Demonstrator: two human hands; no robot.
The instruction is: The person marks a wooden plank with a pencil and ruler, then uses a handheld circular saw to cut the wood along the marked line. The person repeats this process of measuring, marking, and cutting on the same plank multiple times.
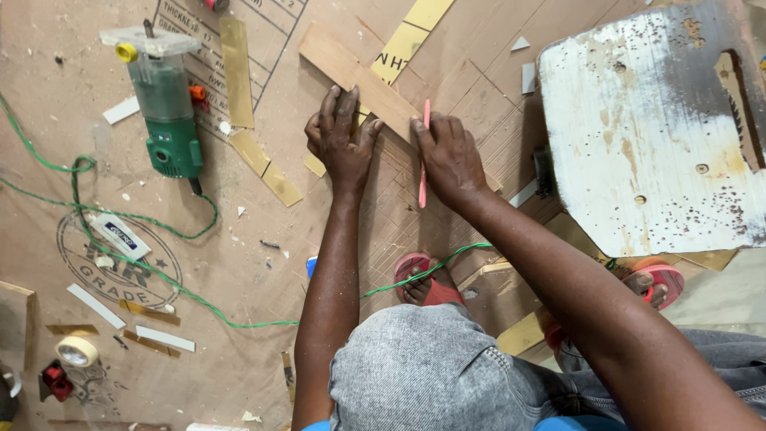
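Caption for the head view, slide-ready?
Left hand pins wooden strip on board while right hand marks with pink pencil.

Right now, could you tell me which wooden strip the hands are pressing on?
The long plain strip under the left hand and right hand; the gold strips lie untouched.

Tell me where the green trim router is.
In the head view, the green trim router lies upper left on the plywood sheet, left of the left hand, its green cord trailing below.

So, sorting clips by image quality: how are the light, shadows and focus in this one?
Head view: soft, even light; faint shadows under the left hand and right hand; pink pencil and green trimmer sharp; slight glare on the white board.
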